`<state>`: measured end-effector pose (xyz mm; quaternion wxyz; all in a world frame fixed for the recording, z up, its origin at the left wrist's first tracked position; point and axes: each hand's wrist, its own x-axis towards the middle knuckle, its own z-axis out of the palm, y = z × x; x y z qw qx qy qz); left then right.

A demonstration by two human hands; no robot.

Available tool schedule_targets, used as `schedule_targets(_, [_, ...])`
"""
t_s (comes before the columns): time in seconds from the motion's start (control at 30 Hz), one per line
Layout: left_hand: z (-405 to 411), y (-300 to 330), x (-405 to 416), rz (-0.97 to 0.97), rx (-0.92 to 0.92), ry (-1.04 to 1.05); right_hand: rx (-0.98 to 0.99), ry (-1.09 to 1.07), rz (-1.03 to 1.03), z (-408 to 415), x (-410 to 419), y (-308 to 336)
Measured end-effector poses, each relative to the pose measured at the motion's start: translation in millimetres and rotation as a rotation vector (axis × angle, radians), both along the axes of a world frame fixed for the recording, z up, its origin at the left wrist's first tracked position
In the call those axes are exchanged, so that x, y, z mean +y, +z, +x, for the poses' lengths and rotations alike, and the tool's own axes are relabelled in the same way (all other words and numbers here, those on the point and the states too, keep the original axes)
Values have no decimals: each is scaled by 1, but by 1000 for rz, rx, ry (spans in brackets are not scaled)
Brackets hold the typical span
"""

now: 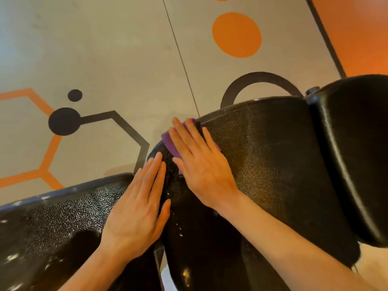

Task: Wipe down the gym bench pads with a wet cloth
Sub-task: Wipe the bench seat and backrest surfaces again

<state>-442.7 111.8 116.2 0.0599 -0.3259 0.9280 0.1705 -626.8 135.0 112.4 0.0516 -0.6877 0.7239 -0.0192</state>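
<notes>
Cloth (171,144) is the thing to watch here: a small purple piece, thin and soft, which lies folded under the right hand (202,162) at the far corner of the middle pad (273,156). It looks light and limp, so I judge that it has no shape of its own and follows whatever the palm does; being wet, it probably clings to the surface and can bunch up if it is pushed only from one edge. The best hold, in my opinion, is the one shown: flat palm on top, fingers straight and slightly spread, pressing it down and not pinching it. The left hand (139,208) rests flat with fingers close together across the gap where the middle pad meets the near pad (63,215), holding nothing. Both pads are black, thick and rounded at the edges, with a pebbled vinyl skin; the near one shines with many small bright points, maybe moisture. A third, smoother pad (352,143) stands to the right. Such padding gives a little under pressure, and the grain can hold dirt. Behind them is a pale wall (126,59) with orange and black shapes.
</notes>
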Motion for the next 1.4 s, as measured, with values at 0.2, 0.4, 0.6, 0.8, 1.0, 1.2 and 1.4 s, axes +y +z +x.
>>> schedule_targets(0.2, [1,1,2,5,45,14,-6,-91,68,30,103,1])
schedule_targets(0.4, [36,14,20,9,26,144,-32,-243,-4,30,10,-2])
schedule_targets(0.6, [65,10,30,-11,-32,123,-12,-119,77,61,94,-5])
schedule_targets(0.8, [66,9,32,-31,-15,123,-33,-208,6,59,28,-2])
schedule_targets(1.0, [68,7,32,-51,-3,115,74,-72,20,74,58,-11])
schedule_targets(1.2, [68,8,31,-64,12,105,-35,-68,18,69,51,-9])
schedule_targets(1.4, [68,7,32,-100,15,103,12,-2,32,81,61,-11])
